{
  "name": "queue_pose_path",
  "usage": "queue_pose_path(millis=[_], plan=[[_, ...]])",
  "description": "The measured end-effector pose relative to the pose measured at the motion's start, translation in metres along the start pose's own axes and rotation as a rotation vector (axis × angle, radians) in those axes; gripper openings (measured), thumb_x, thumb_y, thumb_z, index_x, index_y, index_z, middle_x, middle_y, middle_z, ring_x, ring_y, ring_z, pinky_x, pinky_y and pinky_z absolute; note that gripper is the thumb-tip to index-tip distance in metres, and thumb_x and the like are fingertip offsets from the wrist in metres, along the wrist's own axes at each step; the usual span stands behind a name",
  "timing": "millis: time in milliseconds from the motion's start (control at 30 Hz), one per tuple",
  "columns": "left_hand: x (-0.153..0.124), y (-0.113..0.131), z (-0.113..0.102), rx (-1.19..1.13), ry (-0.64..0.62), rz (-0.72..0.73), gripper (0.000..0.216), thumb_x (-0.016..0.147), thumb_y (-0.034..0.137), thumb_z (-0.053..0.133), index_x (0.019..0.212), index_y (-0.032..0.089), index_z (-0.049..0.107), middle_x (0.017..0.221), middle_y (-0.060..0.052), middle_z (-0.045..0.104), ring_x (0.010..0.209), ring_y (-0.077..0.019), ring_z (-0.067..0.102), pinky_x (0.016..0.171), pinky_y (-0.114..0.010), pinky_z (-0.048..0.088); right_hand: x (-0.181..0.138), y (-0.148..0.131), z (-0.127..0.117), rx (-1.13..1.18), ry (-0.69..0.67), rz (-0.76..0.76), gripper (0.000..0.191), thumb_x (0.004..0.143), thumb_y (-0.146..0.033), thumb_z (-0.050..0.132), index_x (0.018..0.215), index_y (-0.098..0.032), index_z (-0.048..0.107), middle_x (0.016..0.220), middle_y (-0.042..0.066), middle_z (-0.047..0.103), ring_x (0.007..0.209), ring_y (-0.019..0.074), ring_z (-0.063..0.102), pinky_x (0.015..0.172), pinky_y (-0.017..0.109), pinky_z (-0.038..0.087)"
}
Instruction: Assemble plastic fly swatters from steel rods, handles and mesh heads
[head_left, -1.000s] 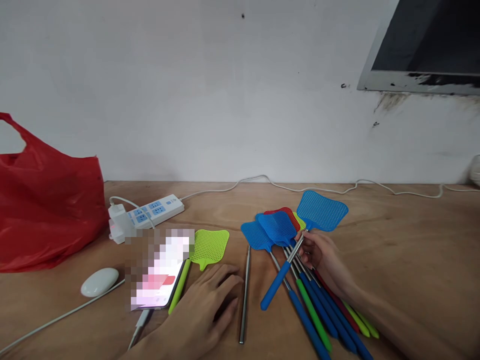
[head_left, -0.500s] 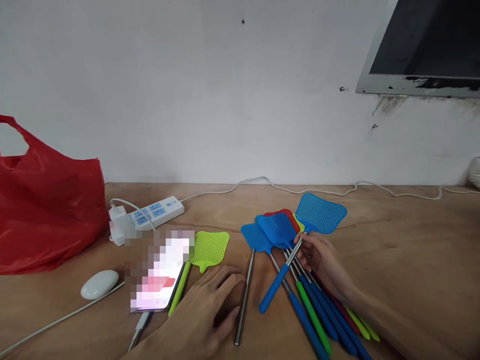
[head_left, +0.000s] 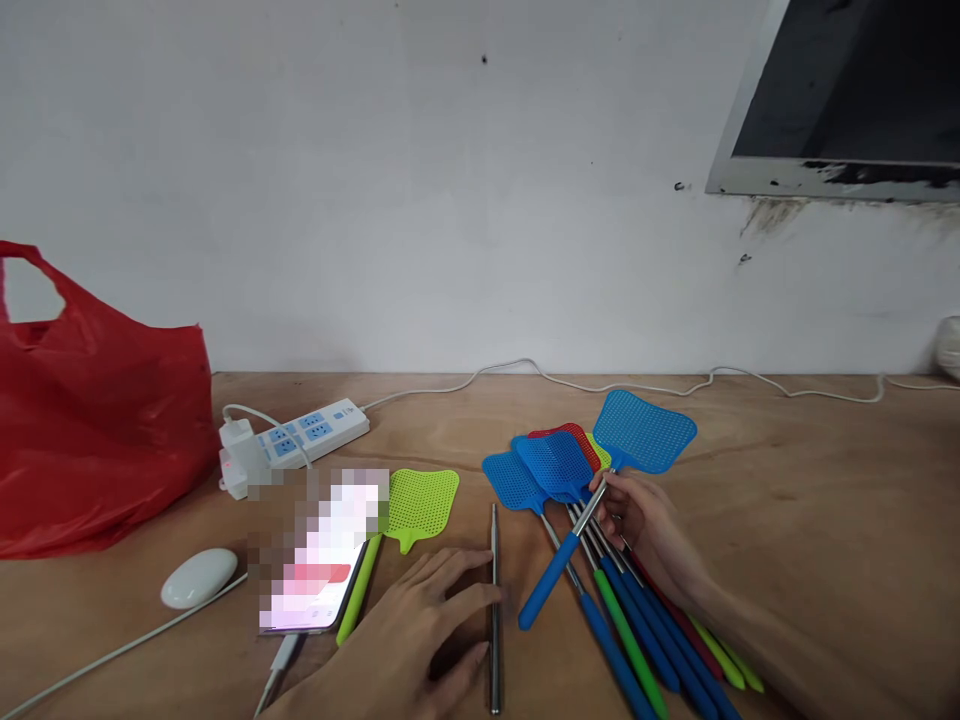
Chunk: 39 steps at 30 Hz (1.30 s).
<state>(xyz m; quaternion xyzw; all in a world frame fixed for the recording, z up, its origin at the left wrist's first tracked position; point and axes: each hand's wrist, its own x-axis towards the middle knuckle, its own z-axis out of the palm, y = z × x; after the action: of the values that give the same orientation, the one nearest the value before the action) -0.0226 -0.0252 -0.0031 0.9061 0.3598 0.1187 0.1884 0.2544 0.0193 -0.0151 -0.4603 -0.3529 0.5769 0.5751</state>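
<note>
My right hand (head_left: pixel 649 525) pinches the metal shaft of a blue fly swatter (head_left: pixel 645 432), close below its mesh head. That swatter's blue grip slants down to the left. Under and beside it lies a pile of fly swatters (head_left: pixel 619 610) with blue, green, red and yellow-green parts. My left hand (head_left: pixel 420 620) rests on the table with fingers apart, its fingertips at a bare metal rod (head_left: pixel 495 610). Beyond that hand lies a yellow-green swatter head (head_left: pixel 421 503). A yellow-green handle (head_left: pixel 358 592) lies along the phone's right edge.
A lit phone (head_left: pixel 322 575), partly pixelated, lies left of my left hand with a cable plugged in. Farther left are a white mouse (head_left: pixel 199 578), a power strip (head_left: pixel 319 432) and a red plastic bag (head_left: pixel 97 430). A white cord (head_left: pixel 525 362) runs along the wall.
The metal rod has swung nearly straight and come nearer, its far end now away from the blue mesh heads. My left fingers have extended onto it. My right hand keeps its hold.
</note>
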Motion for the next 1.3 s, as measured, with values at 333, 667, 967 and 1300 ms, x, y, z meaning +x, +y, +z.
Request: queue_pose_path(millis=[333, 667, 967, 1300], plan=[[0.000, -0.002, 0.003, -0.048, 0.088, 0.032, 0.036, 0.094, 0.013, 0.048, 0.126, 0.029, 0.054, 0.124, -0.005, 0.062, 0.115, -0.0232, 0.060, 0.099, -0.037, 0.050, -0.004, -0.003, 0.004, 0.106, -0.083, 0.022, 0.035, 0.065, -0.047, 0.087, 0.076, -0.015, 0.077, 0.058, 0.000, 0.061, 0.052, 0.0098, 0.052, 0.041, 0.016, 0.041], [-0.002, 0.001, 0.003, -0.164, 0.221, -0.034, 0.017, 0.103, 0.035, 0.045, 0.093, 0.024, 0.054, 0.091, -0.001, 0.063, 0.085, -0.0200, 0.062, 0.077, -0.030, 0.051, -0.012, -0.003, 0.008, 0.151, -0.229, 0.111, 0.030, 0.074, -0.042, 0.085, 0.087, -0.016, 0.079, 0.072, 0.002, 0.068, 0.064, 0.0098, 0.061, 0.048, 0.014, 0.046], [0.000, 0.000, 0.005, -0.125, 0.215, -0.081, 0.025, 0.102, 0.034, 0.038, 0.081, 0.023, 0.046, 0.077, 0.000, 0.060, 0.070, -0.0176, 0.058, 0.066, -0.027, 0.047, -0.010, -0.001, 0.011, 0.154, -0.140, 0.018, 0.032, 0.070, -0.047, 0.086, 0.079, -0.019, 0.076, 0.069, 0.002, 0.070, 0.063, 0.0123, 0.062, 0.050, 0.018, 0.049], [-0.006, -0.003, 0.012, -0.102, 0.199, -0.182, 0.034, 0.103, 0.048, 0.035, 0.081, 0.025, 0.048, 0.074, 0.002, 0.063, 0.067, -0.0176, 0.060, 0.062, -0.027, 0.045, -0.010, -0.005, 0.005, 0.103, -0.128, -0.006, 0.027, 0.066, -0.040, 0.090, 0.075, -0.019, 0.076, 0.073, 0.002, 0.072, 0.068, 0.0137, 0.065, 0.055, 0.019, 0.050]])
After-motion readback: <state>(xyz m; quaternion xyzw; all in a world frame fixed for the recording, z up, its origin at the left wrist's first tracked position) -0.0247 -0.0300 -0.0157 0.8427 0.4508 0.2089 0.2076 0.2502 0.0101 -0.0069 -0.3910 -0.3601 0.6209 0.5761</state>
